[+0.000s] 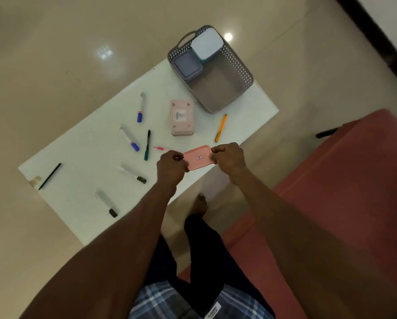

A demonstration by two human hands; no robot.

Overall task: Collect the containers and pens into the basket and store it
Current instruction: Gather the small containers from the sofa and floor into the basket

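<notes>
Both hands hold a pink lid (198,157) above the white table's near edge: my left hand (171,168) grips its left end and my right hand (229,158) its right end. A pink container (182,117) lies upside down on the table (89,157), label up. The grey perforated basket (236,88) stands at the far end with a light blue container (206,43) and a purple container (187,65) inside. Scattered on the table are several pens and markers: blue-capped markers (140,108) (130,138), a green pen (147,145), an orange pen (220,127), black-capped markers (133,172) (106,203).
A black pen (50,176) lies near the table's left corner, and a pink pen (161,148) pokes out beside my left hand. A red sofa (342,203) fills the right side. A shiny beige floor surrounds the low table; my legs and a bare foot (201,202) are below.
</notes>
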